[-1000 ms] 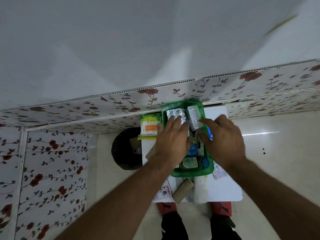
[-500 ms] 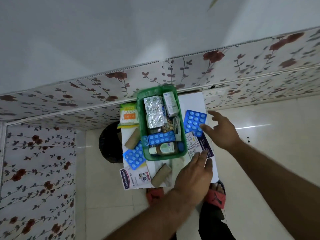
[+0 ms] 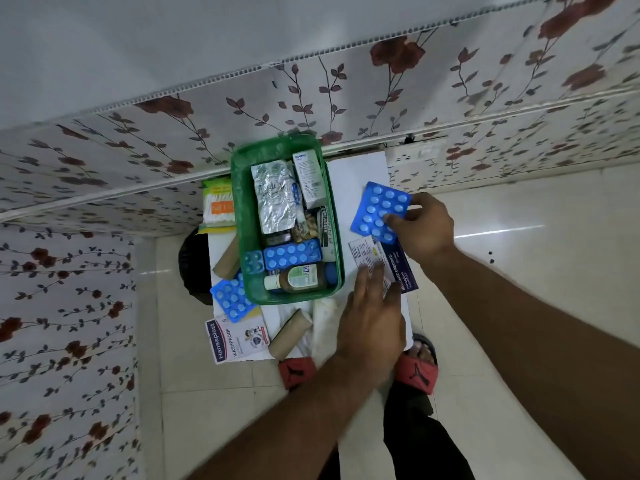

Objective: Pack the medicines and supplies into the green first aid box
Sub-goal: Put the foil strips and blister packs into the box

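Both hands have left the green box (image 3: 242, 216) and moved to its right side. Right hand (image 3: 424, 230) now pinches a blue pill strip (image 3: 379, 211), lifted off the tabletop (image 3: 349, 181), just right of the box, so that strip likely goes in next. Left hand (image 3: 372, 323) is loose, fingers spread, tips resting on the dressings packet (image 3: 398, 268), holding nothing. Box is already part-filled; plasters box (image 3: 235, 337), rolls and another strip are not yet packed.
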